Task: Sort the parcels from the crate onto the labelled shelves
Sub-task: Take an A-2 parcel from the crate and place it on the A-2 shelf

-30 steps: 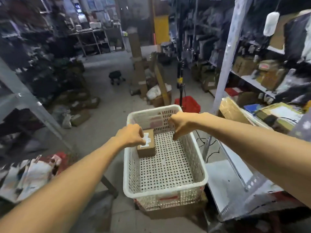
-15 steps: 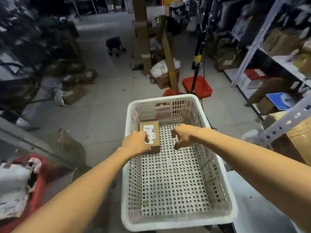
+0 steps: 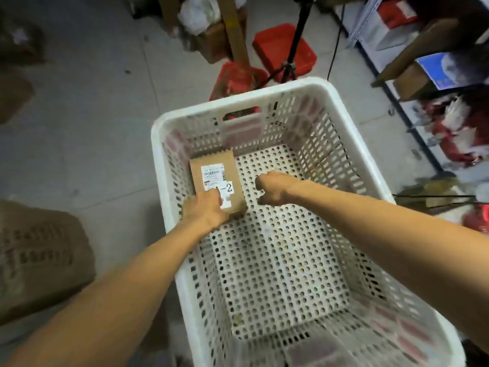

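While left hand point(image 3: 205, 211) grips the near end of the small brown parcel point(image 3: 214, 165), lying in the far-left corner of the white crate point(image 3: 158, 144), right hand point(image 3: 272, 188) is curled just beside it, holding nothing. Best to lift straight up, clear of the wall, label up. Sticker point(image 3: 227, 188) reads "-2"; first character half hidden, barcode print unreadable.

The right hand point(image 3: 272, 189) leaves the far rim of the crate point(image 3: 304, 86) and is now lower inside it, just right of the parcel point(image 3: 213, 165)
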